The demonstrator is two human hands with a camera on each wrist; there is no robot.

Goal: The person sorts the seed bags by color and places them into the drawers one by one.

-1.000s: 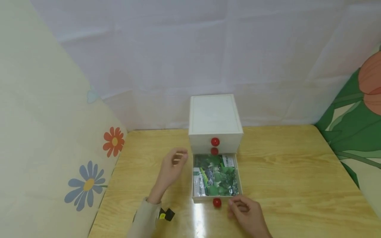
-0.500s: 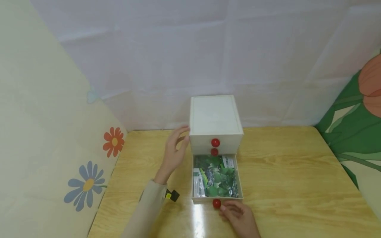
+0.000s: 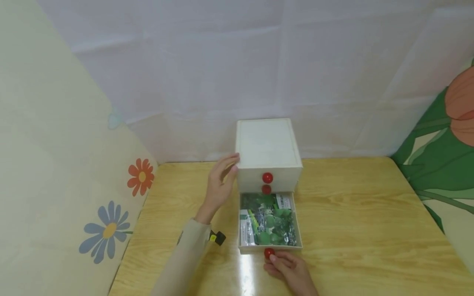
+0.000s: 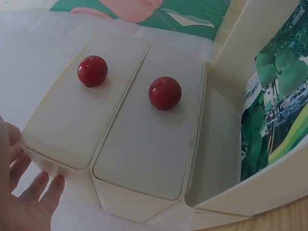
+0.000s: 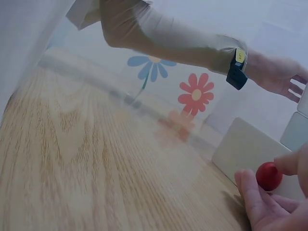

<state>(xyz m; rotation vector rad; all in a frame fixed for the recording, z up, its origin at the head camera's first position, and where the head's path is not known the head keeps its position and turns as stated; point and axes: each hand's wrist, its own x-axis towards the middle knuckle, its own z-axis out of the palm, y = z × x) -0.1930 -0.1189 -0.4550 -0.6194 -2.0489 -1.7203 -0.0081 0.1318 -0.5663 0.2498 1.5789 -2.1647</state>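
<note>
A white drawer cabinet (image 3: 268,142) stands on the table with its bottom drawer (image 3: 253,249) pulled out. Inside the drawer lie shiny packets (image 3: 272,226) printed with green leaves or fruit. My left hand (image 3: 217,187) rests its fingers against the cabinet's left side near the front edge; in the left wrist view those fingers (image 4: 36,185) are spread along that side. My right hand (image 3: 290,270) pinches the drawer's round red knob (image 5: 268,176) between thumb and fingers. Two more red knobs (image 4: 165,93) sit on the closed upper drawers.
The wooden table (image 3: 355,222) spreads out on both sides of the cabinet. A pale cloth (image 3: 207,82) hangs behind it, and flower-printed panels (image 3: 59,156) stand at the sides. A dark wrist strap (image 5: 237,70) with a yellow tag is on the left forearm.
My left hand has moved up and forward from beside the drawer to the cabinet's side. My right hand has shifted left from the drawer's corner and taken hold of its knob.
</note>
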